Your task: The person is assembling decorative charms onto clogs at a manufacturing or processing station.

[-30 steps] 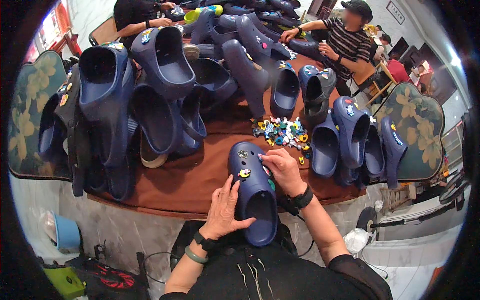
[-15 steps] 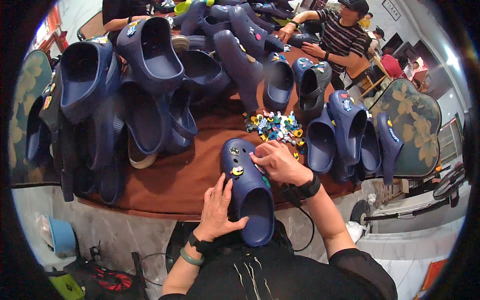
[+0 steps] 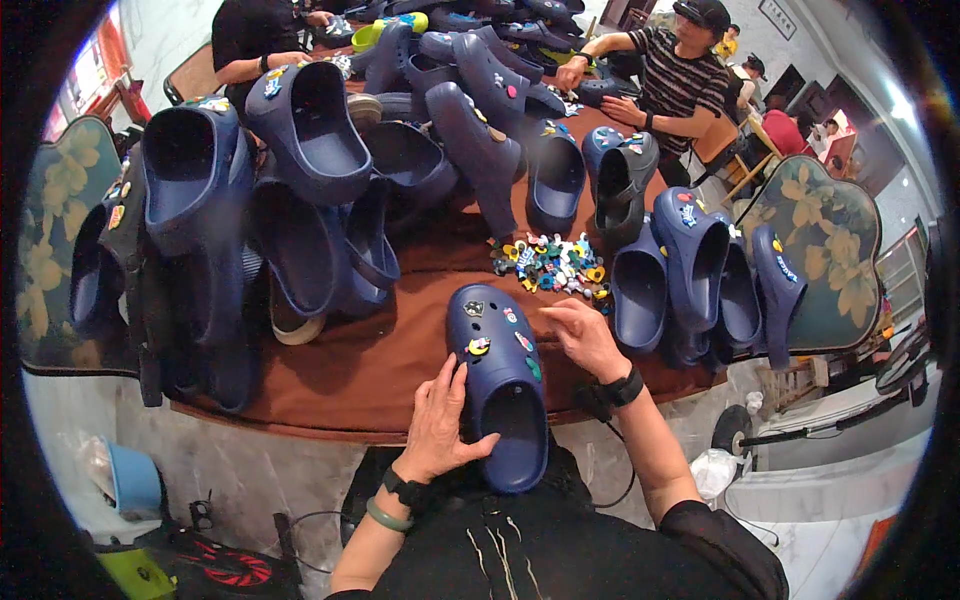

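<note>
A navy clog [image 3: 494, 350] rests at the table's near edge, toe pointing away, heel toward my body. My left hand [image 3: 437, 420] grips it, thumb over the rim of the foot opening and fingers along its left side. Several small charms sit on its upper: a dark shield-shaped charm [image 3: 474, 309], a yellow-and-white charm [image 3: 478, 347] and a green charm [image 3: 533, 368] among them. Just right of the clog, apart from it, my right hand [image 3: 585, 338] has its fingers pinched together; whatever they hold is too small to tell. A pile of loose colourful charms [image 3: 552, 264] lies beyond this hand.
Stacked navy clogs [image 3: 310, 120] crowd the left and far side. More decorated clogs [image 3: 692, 260] stand at the right. A brown cloth [image 3: 350, 385] covers the table. Across it, a person in a striped top [image 3: 680, 75] handles clogs; another person's dark sleeve [image 3: 245, 40] shows at far left.
My right hand has drawn off the clog's upper to the right, uncovering charms along that side. My left hand keeps its hold. The view has shifted slightly.
</note>
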`<action>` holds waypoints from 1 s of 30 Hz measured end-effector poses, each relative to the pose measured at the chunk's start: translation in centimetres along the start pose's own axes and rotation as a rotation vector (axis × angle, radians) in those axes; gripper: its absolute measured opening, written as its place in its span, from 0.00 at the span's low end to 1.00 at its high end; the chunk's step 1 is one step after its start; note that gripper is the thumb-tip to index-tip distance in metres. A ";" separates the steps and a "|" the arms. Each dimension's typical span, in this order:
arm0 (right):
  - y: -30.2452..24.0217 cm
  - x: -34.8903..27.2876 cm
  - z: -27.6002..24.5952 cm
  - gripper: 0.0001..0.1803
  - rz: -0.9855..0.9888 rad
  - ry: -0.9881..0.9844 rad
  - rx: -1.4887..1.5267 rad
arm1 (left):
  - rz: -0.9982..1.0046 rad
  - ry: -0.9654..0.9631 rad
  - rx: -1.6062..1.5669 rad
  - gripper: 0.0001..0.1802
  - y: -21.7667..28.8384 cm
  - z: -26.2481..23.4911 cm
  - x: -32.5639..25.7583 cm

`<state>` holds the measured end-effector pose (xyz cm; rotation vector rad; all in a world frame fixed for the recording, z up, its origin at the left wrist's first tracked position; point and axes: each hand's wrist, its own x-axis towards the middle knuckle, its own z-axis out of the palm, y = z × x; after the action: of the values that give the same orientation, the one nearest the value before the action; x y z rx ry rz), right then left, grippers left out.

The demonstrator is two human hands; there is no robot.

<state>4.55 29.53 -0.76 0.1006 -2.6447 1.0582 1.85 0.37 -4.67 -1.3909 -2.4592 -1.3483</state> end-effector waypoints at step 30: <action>3.7 -0.2 -0.7 0.10 0.146 0.215 -1.090 | -0.013 0.021 0.076 0.59 0.3 -0.1 0.0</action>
<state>4.31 32.69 -2.75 -0.4078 -2.6570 -0.4159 2.04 0.44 -4.38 -1.3403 -2.4821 -1.2512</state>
